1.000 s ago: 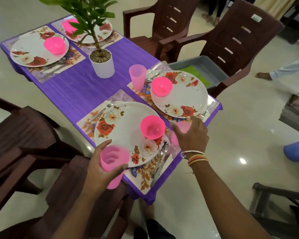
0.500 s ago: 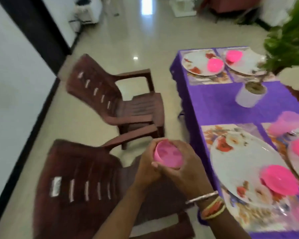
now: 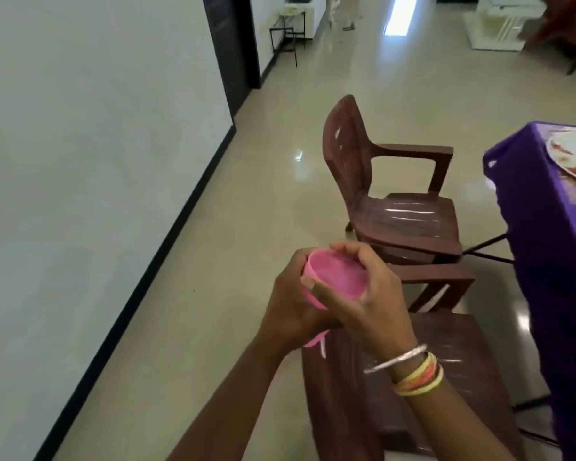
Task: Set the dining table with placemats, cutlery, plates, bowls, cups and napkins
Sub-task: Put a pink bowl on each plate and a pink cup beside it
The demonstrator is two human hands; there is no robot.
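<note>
A pink plastic cup [image 3: 338,277] is held in front of me with its mouth facing up toward the camera. My left hand [image 3: 288,307] grips the cup from the left and below. My right hand [image 3: 368,294], with bangles at the wrist, wraps its fingers over the rim and its thumb across the near side. Both hands hold the cup above the floor, left of the table. At the far right edge the purple-covered table [image 3: 546,207] shows one corner with part of a floral plate [image 3: 571,154] on a placemat.
A brown plastic armchair [image 3: 396,194] stands ahead beside the table's corner. A second brown chair [image 3: 413,377] is right below my hands. A white wall with a black skirting runs along the left. Tiled floor stretches ahead toward a small black stand [image 3: 285,34].
My view has swung left, away from the table. My right hand left the cup on the table and joined the left hand on the pink cup, which both now hold.
</note>
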